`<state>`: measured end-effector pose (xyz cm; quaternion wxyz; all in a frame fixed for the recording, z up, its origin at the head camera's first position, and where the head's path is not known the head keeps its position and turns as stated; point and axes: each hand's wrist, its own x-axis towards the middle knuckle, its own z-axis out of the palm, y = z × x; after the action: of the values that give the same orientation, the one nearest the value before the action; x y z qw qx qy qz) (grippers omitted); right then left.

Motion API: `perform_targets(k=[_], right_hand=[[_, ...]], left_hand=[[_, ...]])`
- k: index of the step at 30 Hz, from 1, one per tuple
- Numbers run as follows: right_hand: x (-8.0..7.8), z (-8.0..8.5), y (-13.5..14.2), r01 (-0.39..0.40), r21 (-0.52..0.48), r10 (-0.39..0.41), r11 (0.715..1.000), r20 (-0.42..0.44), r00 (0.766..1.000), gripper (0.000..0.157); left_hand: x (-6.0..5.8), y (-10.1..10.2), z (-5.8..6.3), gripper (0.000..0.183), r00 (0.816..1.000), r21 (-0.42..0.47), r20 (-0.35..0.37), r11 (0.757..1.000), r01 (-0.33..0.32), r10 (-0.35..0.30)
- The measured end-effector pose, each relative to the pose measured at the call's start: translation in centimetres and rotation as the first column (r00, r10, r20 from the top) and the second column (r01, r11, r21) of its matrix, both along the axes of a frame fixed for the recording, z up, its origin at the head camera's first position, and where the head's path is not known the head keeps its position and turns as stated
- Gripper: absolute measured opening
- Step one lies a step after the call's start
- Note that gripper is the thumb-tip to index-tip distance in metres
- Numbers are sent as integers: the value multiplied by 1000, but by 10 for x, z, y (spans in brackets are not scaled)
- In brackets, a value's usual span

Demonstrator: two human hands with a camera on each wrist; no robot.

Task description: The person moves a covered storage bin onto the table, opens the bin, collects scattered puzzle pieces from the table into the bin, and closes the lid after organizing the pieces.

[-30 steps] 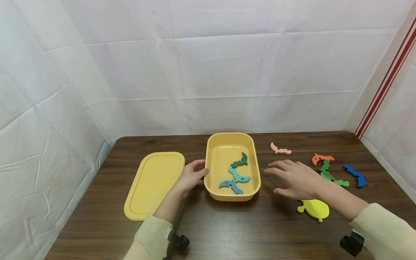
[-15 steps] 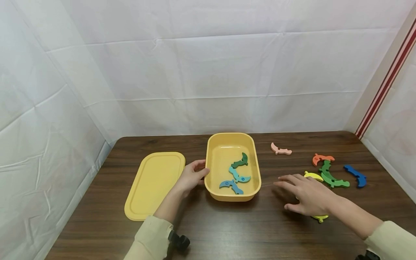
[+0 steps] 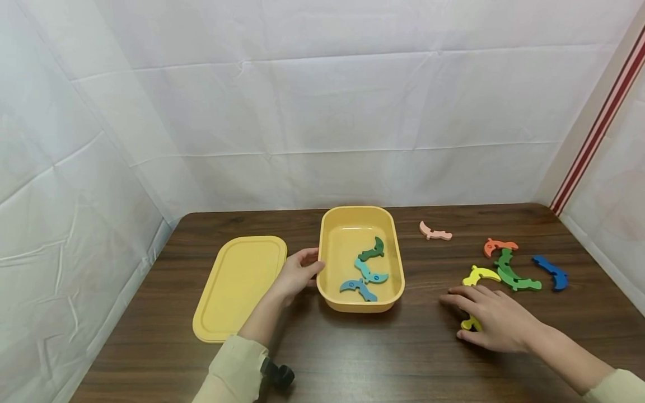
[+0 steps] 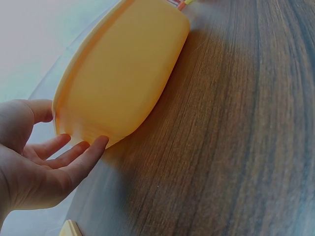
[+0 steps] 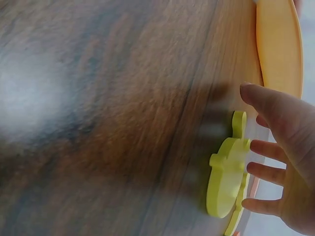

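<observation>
My left hand grips the left side of a yellow plastic tub, thumb at the rim and fingers against the outer wall. Inside lie three toy swords with curved blades: a dark green one, a turquoise one and a blue one. My right hand is spread low over yellow toy swords on the table and partly hides them. In the right wrist view, the fingers reach past a bright yellow toy sword with nothing held between them.
A flat yellow lid lies left of the tub. Right of the tub are a pink toy sword, an orange one, green ones and a dark blue one. White cloth hangs behind the table.
My right hand has moved right and toward me, from beside the tub to over the yellow toy swords. The left hand and tub have stayed in place.
</observation>
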<state>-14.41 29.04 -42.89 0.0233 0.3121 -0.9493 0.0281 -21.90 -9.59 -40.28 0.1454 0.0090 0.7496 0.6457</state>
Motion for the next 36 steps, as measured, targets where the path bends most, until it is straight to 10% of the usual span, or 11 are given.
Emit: perform_targets(k=[6,17,36], right_hand=[[5,-3,9,44,-26,-44,999,-15,999,62],[11,-5,25,88,-71,-88,994,12,996,66],[9,-7,26,98,-80,-97,992,9,995,47]], left_hand=[[9,2,13,43,1000,-9,-5,1000,-1,1],[-8,-2,-16,42,1000,9,-16,1000,-14,14],[-9,-1,-19,43,999,-6,-10,999,-39,39]])
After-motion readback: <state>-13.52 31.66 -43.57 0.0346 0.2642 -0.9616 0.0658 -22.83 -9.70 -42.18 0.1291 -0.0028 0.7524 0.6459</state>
